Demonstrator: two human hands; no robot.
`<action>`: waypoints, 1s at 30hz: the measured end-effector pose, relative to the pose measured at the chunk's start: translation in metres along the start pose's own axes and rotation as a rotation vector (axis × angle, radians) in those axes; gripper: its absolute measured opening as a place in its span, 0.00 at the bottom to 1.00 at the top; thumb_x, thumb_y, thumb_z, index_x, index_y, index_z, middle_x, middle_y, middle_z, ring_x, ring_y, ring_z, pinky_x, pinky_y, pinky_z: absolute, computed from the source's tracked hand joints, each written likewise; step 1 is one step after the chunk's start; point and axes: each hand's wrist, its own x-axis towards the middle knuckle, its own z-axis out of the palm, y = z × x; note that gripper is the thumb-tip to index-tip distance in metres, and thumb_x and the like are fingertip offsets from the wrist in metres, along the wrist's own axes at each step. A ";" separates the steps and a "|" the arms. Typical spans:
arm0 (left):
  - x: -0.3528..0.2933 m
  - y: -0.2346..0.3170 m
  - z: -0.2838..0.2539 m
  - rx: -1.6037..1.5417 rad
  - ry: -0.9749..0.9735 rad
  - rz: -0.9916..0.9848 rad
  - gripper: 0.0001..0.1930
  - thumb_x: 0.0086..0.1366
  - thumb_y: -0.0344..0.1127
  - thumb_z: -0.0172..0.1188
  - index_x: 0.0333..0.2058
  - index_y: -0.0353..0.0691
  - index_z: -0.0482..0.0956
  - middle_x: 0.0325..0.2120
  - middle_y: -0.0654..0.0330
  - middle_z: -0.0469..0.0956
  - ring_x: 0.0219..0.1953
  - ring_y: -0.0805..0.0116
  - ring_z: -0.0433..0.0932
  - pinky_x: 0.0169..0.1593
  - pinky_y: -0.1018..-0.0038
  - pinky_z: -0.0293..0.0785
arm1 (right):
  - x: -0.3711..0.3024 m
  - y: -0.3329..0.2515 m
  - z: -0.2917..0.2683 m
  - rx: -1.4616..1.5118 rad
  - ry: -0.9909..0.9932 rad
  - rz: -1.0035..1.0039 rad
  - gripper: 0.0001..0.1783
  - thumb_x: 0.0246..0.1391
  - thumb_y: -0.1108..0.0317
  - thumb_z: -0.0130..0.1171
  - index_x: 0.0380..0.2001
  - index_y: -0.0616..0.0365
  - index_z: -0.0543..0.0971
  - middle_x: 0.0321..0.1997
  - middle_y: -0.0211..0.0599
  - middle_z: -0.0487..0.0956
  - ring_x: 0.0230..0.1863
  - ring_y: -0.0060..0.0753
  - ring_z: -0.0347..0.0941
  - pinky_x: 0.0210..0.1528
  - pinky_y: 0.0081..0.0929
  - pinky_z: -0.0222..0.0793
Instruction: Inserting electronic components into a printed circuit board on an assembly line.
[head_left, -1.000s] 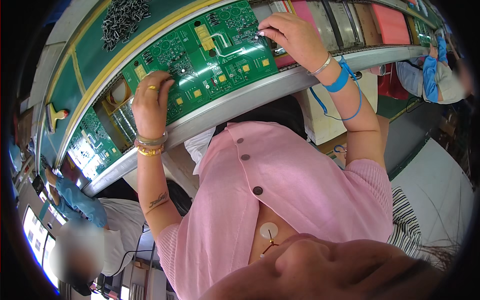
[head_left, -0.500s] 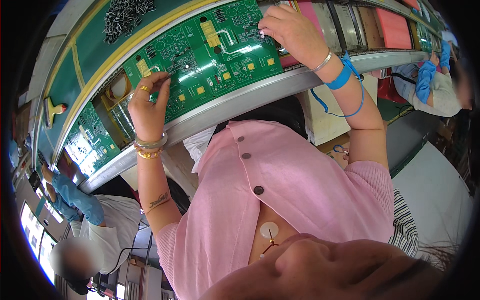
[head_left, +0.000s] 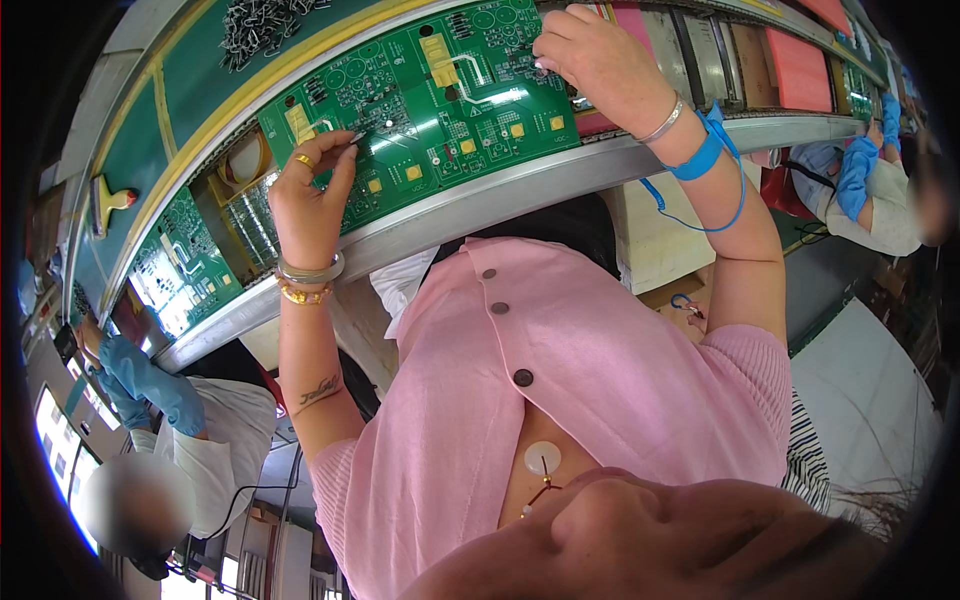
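A large green circuit board (head_left: 410, 125) lies on the metal-edged rail in front of me, with yellow pads and small parts on it. My left hand (head_left: 312, 205), with a gold ring, is over the board's left part, its thumb and forefinger pinched together. Whatever is between those fingertips is too small to name. At the board's far right edge is my right hand (head_left: 605, 68), fingers curled and fingertips closed over the small parts there. What they hold, if anything, is hidden. A blue wrist strap (head_left: 695, 155) with a coiled cord circles my right wrist.
A second green board (head_left: 180, 265) sits further left on the line. Beyond the yellow-edged strip are a heap of small metal clips (head_left: 262, 28) and a brush (head_left: 108, 205). A tape roll (head_left: 245, 160) lies left of the board. Co-workers sit at both sides.
The whole view has shifted slightly, so the board appears a little further right. My left fingertips have moved slightly right and away over the board. My right hand stays at its right edge.
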 end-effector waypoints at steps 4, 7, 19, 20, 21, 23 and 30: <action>0.001 0.001 0.000 0.014 -0.015 -0.002 0.08 0.56 0.25 0.60 0.37 0.34 0.78 0.32 0.62 0.80 0.33 0.78 0.78 0.39 0.82 0.73 | -0.001 0.021 0.027 -0.147 0.392 -0.301 0.06 0.43 0.68 0.55 0.23 0.56 0.69 0.28 0.37 0.66 0.35 0.37 0.64 0.37 0.28 0.64; 0.002 0.000 0.002 -0.013 0.013 0.009 0.08 0.54 0.26 0.62 0.35 0.36 0.80 0.31 0.60 0.80 0.31 0.74 0.80 0.34 0.81 0.72 | -0.003 0.021 0.029 -0.086 0.399 -0.297 0.06 0.43 0.68 0.55 0.24 0.56 0.69 0.28 0.37 0.66 0.35 0.38 0.64 0.38 0.29 0.64; 0.002 0.002 0.002 -0.012 -0.001 0.017 0.09 0.53 0.25 0.61 0.36 0.36 0.80 0.30 0.58 0.80 0.32 0.74 0.80 0.36 0.81 0.73 | -0.003 0.022 0.029 0.036 0.425 -0.298 0.07 0.42 0.68 0.56 0.23 0.57 0.69 0.28 0.38 0.66 0.35 0.39 0.64 0.38 0.30 0.64; 0.002 0.001 0.002 -0.011 0.001 0.013 0.09 0.53 0.25 0.61 0.36 0.36 0.80 0.30 0.58 0.80 0.32 0.74 0.80 0.36 0.81 0.73 | -0.001 0.016 0.022 0.040 0.423 -0.301 0.07 0.42 0.68 0.56 0.23 0.57 0.69 0.28 0.38 0.66 0.35 0.39 0.64 0.38 0.30 0.64; 0.001 0.000 0.002 -0.004 0.006 0.015 0.09 0.53 0.25 0.61 0.36 0.36 0.80 0.30 0.58 0.80 0.32 0.74 0.80 0.36 0.81 0.73 | 0.002 0.007 0.008 0.077 0.184 -0.146 0.06 0.43 0.68 0.56 0.23 0.57 0.70 0.28 0.38 0.67 0.35 0.39 0.64 0.38 0.31 0.64; 0.001 0.001 0.001 0.004 0.012 0.028 0.09 0.53 0.25 0.61 0.36 0.36 0.80 0.30 0.58 0.80 0.31 0.74 0.80 0.36 0.81 0.72 | 0.004 0.008 0.002 0.106 -0.048 0.011 0.06 0.43 0.67 0.56 0.23 0.57 0.71 0.28 0.37 0.67 0.34 0.39 0.65 0.37 0.31 0.64; 0.005 0.004 0.001 0.009 -0.014 0.026 0.10 0.53 0.25 0.61 0.36 0.36 0.80 0.30 0.58 0.80 0.31 0.74 0.80 0.36 0.81 0.73 | 0.068 0.045 -0.047 -0.061 0.357 0.152 0.07 0.45 0.67 0.56 0.23 0.59 0.76 0.25 0.40 0.73 0.33 0.44 0.71 0.36 0.35 0.66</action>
